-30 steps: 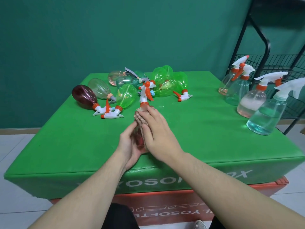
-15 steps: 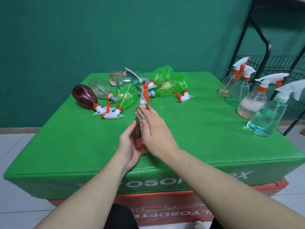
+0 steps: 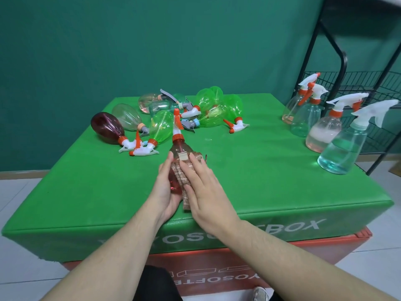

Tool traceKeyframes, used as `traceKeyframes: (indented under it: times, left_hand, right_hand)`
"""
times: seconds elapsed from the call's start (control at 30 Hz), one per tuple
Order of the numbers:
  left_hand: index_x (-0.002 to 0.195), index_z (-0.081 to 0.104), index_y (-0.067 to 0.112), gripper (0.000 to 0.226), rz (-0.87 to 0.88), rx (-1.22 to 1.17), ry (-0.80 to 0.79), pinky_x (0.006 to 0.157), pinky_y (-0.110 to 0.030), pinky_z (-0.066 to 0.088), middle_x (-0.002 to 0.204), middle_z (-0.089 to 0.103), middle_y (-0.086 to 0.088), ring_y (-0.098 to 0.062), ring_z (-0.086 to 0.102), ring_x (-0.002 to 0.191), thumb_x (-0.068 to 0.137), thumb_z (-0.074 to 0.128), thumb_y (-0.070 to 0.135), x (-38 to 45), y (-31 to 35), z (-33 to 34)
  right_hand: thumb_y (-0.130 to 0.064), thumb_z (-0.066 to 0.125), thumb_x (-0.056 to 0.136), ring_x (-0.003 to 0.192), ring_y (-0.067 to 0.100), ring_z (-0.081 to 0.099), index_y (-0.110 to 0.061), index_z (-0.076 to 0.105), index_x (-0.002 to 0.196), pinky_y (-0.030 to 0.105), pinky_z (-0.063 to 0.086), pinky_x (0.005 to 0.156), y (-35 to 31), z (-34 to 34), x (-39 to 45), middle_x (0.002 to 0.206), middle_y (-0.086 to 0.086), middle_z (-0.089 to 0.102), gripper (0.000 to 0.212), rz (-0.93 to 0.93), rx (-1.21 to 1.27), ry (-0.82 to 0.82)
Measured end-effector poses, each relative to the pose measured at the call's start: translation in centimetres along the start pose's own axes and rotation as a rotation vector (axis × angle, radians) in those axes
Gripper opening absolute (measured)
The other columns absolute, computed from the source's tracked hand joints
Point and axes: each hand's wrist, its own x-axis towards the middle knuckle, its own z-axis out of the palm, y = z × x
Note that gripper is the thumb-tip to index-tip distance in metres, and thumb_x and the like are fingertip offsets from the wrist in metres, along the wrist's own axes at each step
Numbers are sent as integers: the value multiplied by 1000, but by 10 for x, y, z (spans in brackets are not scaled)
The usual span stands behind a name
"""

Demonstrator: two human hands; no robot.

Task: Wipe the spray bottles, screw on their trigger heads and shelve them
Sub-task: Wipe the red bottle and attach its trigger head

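A green padded box (image 3: 282, 192) with white lettering on its front sits on a red box (image 3: 217, 263). Behind is a dark green wall (image 3: 152, 44); the floor (image 3: 19, 196) is pale tile.

A single head-worn wide-angle view is provided. The green table (image 3: 271, 192) is seen from above its near edge, facing forward and down toward the green wall (image 3: 152, 44) behind it. The table is close; no second view overlaps.

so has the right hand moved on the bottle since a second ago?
Yes. The right hand slid down the red bottle toward the table's near edge, baring the neck.
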Motion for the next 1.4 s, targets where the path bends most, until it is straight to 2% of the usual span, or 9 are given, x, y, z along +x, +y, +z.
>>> traceKeyframes:
  times: [0.2,0.37,0.5,0.67,0.9,1.03,1.2,1.33,1.4]
  left_hand:
    - [135,64,4,58,-34,93,-68,114,-43,44,132,69,-19,-30,63,128,104,46,50,2,0,0]
    - [134,65,8,49,-23,132,-71,95,-37,54,130,70,-15,-27,67,123,108,39,40,3,-1,-1]
    - [126,70,16,45,-38,116,-81,78,-32,61,123,74,-8,-20,73,110,109,34,37,3,0,0]
    - [126,70,22,44,-34,125,-82,70,-44,60,121,75,-7,-23,75,101,108,35,42,0,2,0]
    - [119,72,24,42,-30,137,-72,75,-46,59,116,77,-5,-23,76,92,106,39,47,-2,1,1]
    - [126,71,25,43,-25,107,-53,86,-45,56,122,75,-4,-22,73,106,107,40,47,-2,0,2]
    - [135,66,12,52,23,69,-48,101,-36,51,130,71,-9,-21,67,123,109,37,47,3,-2,3]
    - [128,69,8,65,-13,86,-36,99,-33,57,125,73,-13,-23,71,115,105,36,59,2,-3,4]
    - [117,75,7,71,-26,52,-33,96,-34,58,120,75,-16,-24,74,108,101,37,65,1,-3,3]
  right_hand:
    - [-35,27,106,156,15,-5,-26,29,158,41,7,127,0,-4,2,168,-10,8,53,-17,0,33]
    - [-31,29,104,156,18,-3,-22,36,156,40,8,127,-2,-6,15,168,-4,17,53,-31,-14,80]
    - [-29,29,103,154,17,6,-18,44,151,39,9,127,-7,-11,31,164,4,27,52,-48,-20,100]
    - [-27,32,104,153,19,14,-17,43,151,39,12,126,-11,-17,55,165,5,23,50,68,69,46]
    - [-28,33,107,150,21,24,-22,36,155,35,20,124,-15,-19,71,168,-2,17,48,228,144,4]
    - [-29,29,105,151,20,21,-15,36,155,35,16,125,-16,-12,59,166,4,22,52,162,95,25]
    - [-37,19,102,153,23,17,-17,32,157,45,19,124,-14,-2,38,165,5,22,60,76,-6,52]
    - [-38,18,103,156,24,5,-23,25,159,51,18,123,-14,3,21,169,0,11,59,51,-104,13]
    - [-39,18,104,156,24,0,-25,23,160,52,14,124,-14,3,13,170,-2,6,58,23,-136,-18]
